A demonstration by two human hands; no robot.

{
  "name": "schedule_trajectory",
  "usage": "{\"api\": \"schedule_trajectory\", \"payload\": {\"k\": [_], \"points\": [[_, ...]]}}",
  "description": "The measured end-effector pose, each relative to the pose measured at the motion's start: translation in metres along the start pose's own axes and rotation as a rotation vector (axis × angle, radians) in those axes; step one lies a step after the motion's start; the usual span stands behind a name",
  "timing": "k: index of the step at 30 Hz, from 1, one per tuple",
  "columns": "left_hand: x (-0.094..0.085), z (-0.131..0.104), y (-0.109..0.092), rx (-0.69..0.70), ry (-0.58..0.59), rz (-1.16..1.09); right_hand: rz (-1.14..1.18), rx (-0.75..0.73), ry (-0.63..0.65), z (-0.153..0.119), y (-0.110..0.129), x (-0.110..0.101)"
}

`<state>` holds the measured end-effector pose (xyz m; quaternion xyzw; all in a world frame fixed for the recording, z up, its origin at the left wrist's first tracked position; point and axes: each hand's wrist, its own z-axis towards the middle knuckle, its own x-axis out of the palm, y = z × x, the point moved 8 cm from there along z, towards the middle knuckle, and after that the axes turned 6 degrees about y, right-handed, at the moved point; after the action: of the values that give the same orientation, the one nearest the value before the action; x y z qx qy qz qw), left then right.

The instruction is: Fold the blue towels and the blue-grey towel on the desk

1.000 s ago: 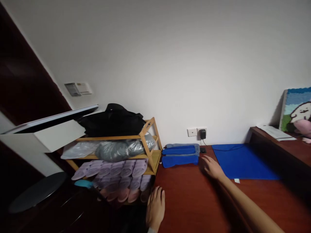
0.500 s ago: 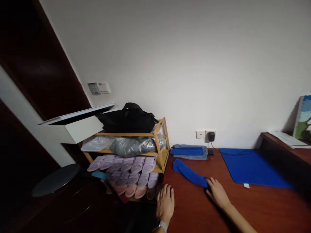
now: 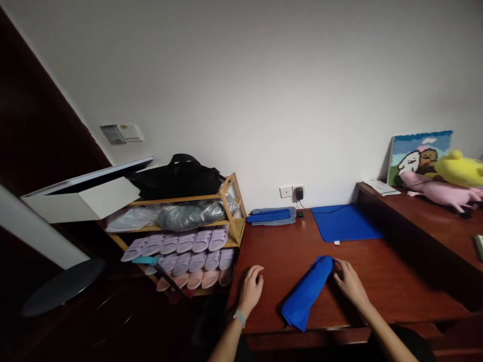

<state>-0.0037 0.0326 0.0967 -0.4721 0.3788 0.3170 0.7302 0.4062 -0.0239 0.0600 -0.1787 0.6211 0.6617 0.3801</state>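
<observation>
Pulled across the wooden desk (image 3: 271, 251) toward its near edge since half a second ago: one folded blue cloth (image 3: 307, 296), now lying between the two hands. Its far end is pinched at the fingertips of the right hand (image 3: 341, 274). Nothing is held by the left hand (image 3: 252, 287); its fingers are loosely curled and apart, over the desk's left side. As for direction, the cloth's long axis is laid diagonally, far end angled right, wider near end pointed left and toward the front edge. Further back, another blue strip (image 3: 268, 216) is laid over a grey cloth (image 3: 290, 217), with a flat blue mat (image 3: 343, 226) to the right. Off to the left, a wooden rack (image 3: 231, 221) is loaded with lilac slippers (image 3: 186, 242), pink slippers (image 3: 195, 278), a plastic-wrapped bundle (image 3: 188, 216) and a black bag (image 3: 179, 181). Beside that bag, a white box (image 3: 109, 198) is seen; its contents can't be made out.
</observation>
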Motion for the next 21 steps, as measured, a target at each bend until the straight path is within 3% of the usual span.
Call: {"api": "schedule_trajectory", "payload": {"k": [2,5,8,10,13,17,21], "points": [[0.008,-0.029,-0.044,0.161,0.126,-0.059,0.062,0.079,0.002,-0.027,0.000,0.006],[0.024,-0.069,-0.107,0.390,0.335,-0.081,0.222,0.187,0.097,-0.073,0.007,0.032],[0.039,-0.080,-0.134,0.430,0.415,-0.025,0.432,0.172,0.224,-0.118,0.032,0.067],[0.046,-0.072,-0.131,0.362,0.394,-0.052,0.558,0.183,0.310,-0.143,0.044,0.089],[0.050,-0.056,-0.108,0.185,0.279,-0.247,0.693,0.270,0.368,-0.165,0.050,0.109],[0.058,-0.051,-0.073,-0.091,0.112,-0.558,0.846,0.305,0.304,-0.164,0.061,0.114],[0.068,-0.063,-0.062,-0.239,0.036,-0.762,1.033,0.295,0.273,-0.157,0.084,0.120]]}}
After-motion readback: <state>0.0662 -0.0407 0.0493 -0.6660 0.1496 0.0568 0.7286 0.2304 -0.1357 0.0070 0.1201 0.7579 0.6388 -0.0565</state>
